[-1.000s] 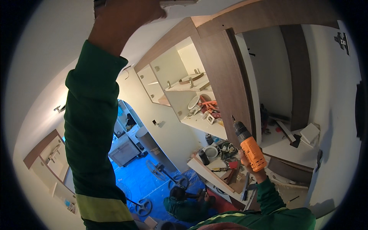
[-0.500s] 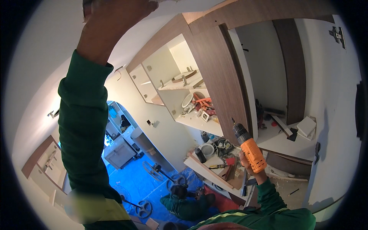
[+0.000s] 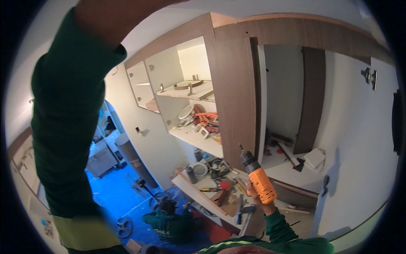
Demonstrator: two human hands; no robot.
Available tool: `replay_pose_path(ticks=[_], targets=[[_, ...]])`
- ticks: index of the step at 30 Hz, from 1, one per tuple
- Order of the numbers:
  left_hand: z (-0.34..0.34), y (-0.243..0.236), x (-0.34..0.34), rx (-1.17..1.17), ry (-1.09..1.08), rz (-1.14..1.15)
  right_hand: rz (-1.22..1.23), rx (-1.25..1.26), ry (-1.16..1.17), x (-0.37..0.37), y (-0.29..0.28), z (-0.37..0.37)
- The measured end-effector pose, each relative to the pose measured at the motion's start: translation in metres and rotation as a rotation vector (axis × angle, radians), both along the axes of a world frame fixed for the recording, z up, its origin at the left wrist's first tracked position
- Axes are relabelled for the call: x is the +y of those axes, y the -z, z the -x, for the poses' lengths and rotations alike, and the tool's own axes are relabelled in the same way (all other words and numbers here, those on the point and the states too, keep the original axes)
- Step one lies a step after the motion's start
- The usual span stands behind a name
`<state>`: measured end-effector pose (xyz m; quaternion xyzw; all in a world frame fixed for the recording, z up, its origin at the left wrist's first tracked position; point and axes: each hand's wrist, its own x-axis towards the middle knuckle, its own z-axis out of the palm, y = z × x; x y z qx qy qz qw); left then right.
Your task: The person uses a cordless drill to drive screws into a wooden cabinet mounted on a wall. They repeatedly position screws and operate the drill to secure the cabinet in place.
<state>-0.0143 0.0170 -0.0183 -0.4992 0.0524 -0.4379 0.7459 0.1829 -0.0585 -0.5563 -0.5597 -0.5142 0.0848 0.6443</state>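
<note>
An orange and black cordless drill [image 3: 263,186] is held in my right hand [image 3: 252,190], its fingers wrapped round the grip. The bit points up and away toward the brown wood-grain cabinet panel [image 3: 234,101], and in the picture its tip overlaps the panel's lower part; whether they touch I cannot tell. My left arm reaches high up along the left side. Only the wrist and part of my left hand [image 3: 127,15] show, near the white ceiling, and the fingers lie beyond the top edge.
An open cabinet [image 3: 184,91] holds hinged boards and orange-red tools. Below, a cluttered worktop [image 3: 190,186] carries a dark can, tools and offcuts. Another person [image 3: 171,222] in green crouches on the blue floor sheet [image 3: 110,190]. At right stands an open white door [image 3: 359,139] with a metal hinge.
My view has turned right and tilted up a little, so the cabinets and drill sit further left. The drill stays in my right hand. My left hand has slid further past the top edge.
</note>
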Motion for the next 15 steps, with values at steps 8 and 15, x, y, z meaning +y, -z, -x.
replay_pose_path(ticks=[8,15], targets=[[0.018,0.006,0.018,-0.062,0.151,0.101,0.198,0.178,0.011,-0.036,0.033,-0.002],[0.034,0.014,0.040,-0.091,0.277,0.172,0.447,0.228,-0.037,-0.066,0.050,0.024]])
